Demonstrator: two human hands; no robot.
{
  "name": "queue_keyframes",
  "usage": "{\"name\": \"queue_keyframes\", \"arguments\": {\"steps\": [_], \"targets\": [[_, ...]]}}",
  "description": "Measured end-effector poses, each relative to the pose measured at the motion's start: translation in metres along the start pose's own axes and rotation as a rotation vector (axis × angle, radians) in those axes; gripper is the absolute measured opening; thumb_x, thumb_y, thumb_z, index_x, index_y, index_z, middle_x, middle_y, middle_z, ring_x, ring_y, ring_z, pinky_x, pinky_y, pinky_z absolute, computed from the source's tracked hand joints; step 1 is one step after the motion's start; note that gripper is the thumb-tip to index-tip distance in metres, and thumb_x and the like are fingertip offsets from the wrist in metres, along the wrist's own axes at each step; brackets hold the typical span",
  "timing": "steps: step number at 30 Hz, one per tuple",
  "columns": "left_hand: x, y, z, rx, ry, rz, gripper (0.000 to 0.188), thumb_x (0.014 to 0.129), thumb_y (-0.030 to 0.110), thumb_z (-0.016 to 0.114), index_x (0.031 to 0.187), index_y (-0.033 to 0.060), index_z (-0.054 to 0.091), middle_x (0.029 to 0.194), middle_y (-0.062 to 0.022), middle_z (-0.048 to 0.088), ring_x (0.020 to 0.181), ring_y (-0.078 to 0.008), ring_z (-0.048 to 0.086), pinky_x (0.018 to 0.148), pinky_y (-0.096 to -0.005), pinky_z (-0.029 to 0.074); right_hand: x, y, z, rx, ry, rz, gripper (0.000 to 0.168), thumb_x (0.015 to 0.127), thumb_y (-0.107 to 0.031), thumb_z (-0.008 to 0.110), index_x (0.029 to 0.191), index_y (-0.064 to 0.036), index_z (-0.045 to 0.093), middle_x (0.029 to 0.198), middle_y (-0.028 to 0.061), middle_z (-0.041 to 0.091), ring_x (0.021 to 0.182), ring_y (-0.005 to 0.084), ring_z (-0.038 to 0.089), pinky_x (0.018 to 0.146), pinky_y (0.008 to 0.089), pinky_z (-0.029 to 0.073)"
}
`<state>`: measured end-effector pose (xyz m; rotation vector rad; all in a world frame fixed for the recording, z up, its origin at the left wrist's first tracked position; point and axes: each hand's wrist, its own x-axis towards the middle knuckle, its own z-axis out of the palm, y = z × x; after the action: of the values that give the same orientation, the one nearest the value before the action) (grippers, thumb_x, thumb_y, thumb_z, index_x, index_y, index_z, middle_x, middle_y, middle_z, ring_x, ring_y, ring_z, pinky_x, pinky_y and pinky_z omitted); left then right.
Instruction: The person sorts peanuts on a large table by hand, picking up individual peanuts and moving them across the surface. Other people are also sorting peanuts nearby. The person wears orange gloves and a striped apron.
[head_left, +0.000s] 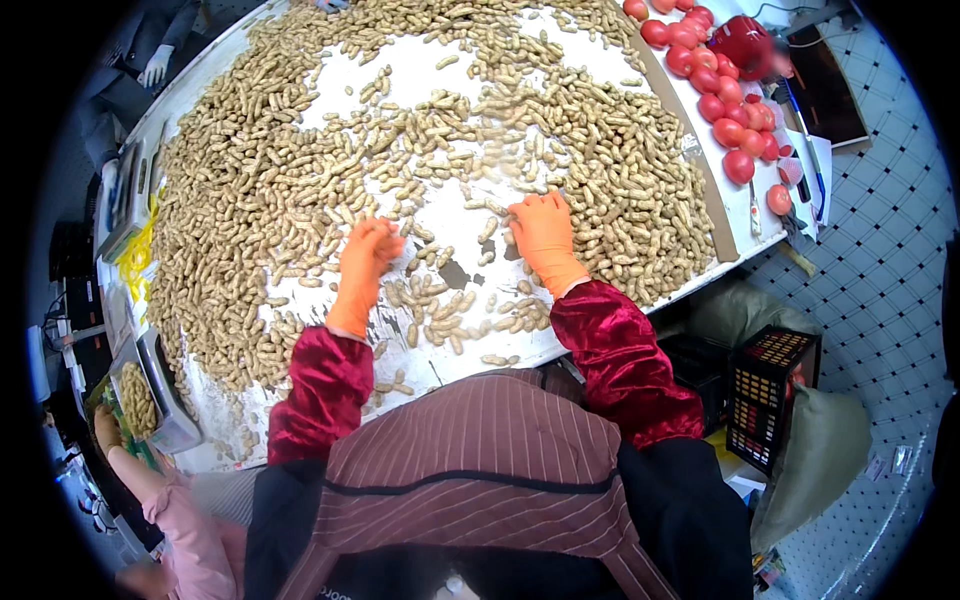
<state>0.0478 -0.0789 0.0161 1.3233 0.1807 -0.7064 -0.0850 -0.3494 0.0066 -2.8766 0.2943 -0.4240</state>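
Unshelled peanuts (225, 225) cover much of the white tabletop (420, 71) in front of me. My left hand (367, 259), in an orange glove, is over the inner edge of the left heap. Its fingertips are blurred, and I cannot tell whether a peanut is in them. My right hand (541, 229), gloved alike, is palm down against the heap on the right. The fingers bend downward, so whatever is beneath them is hidden. Between my hands and nearer my body lies a loose patch of peanuts (439, 307) on the scuffed surface.
A brown strip (686, 142) divides the peanuts from red tomatoes (727, 133). A black crate (772, 397) and a greenish sack (814, 469) stand at right. Peanuts fill a clear container (139, 401) near a co-worker's pink sleeve (184, 517). Another person's white glove (156, 66) appears upper left.
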Motion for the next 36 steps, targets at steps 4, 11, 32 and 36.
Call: {"name": "queue_keyframes", "arguments": {"steps": [4, 11, 32, 36], "targets": [[-0.038, -0.018, 0.019, -0.392, -0.176, -0.269, 0.032, 0.088, 0.008, 0.057, 0.118, -0.0016, 0.05, 0.114, -0.017, 0.058, 0.107, -0.0326, 0.059, 0.088, -0.0385, 0.053, 0.005, -0.014, -0.002, 0.075, -0.004, 0.032, 0.013, 0.07, -0.019, 0.073, 0.082, -0.014, 0.07, 0.086, 0.007, 0.063, 0.091, 0.0295, 0.057, 0.093, 0.0443, 0.039], [-0.063, -0.027, 0.051, -0.682, -0.224, -0.514, 0.032, 0.097, 0.026, 0.056, 0.112, -0.0017, 0.054, 0.107, -0.0152, 0.059, 0.092, -0.0287, 0.063, 0.079, -0.0431, 0.057, -0.022, -0.109, -0.034, 0.596, 0.011, -0.146, 0.016, 0.07, -0.013, 0.071, 0.086, -0.011, 0.066, 0.084, 0.0065, 0.063, 0.082, 0.0302, 0.057, 0.078, 0.0439, 0.044], [-0.056, -0.056, 0.045, -0.699, -0.159, -0.532, 0.028, 0.097, 0.033, 0.056, 0.107, 0.0072, 0.055, 0.092, -0.0061, 0.056, 0.073, -0.0141, 0.052, 0.062, -0.0245, 0.046, -0.01, -0.076, -0.049, 0.405, 0.172, -0.044, 0.018, 0.071, -0.028, 0.072, 0.077, -0.011, 0.072, 0.077, 0.0091, 0.065, 0.081, 0.0305, 0.06, 0.084, 0.0417, 0.042], [-0.058, -0.057, 0.034, -0.724, -0.273, -0.562, 0.026, 0.096, 0.031, 0.059, 0.085, 0.0097, 0.051, 0.081, -0.0038, 0.053, 0.061, -0.01, 0.043, 0.045, -0.0198, 0.03, -0.003, 0.023, -0.04, -0.37, -0.09, 0.18, 0.012, 0.075, -0.025, 0.068, 0.078, -0.015, 0.072, 0.083, 0.0054, 0.065, 0.085, 0.0257, 0.06, 0.084, 0.0413, 0.041]]}}
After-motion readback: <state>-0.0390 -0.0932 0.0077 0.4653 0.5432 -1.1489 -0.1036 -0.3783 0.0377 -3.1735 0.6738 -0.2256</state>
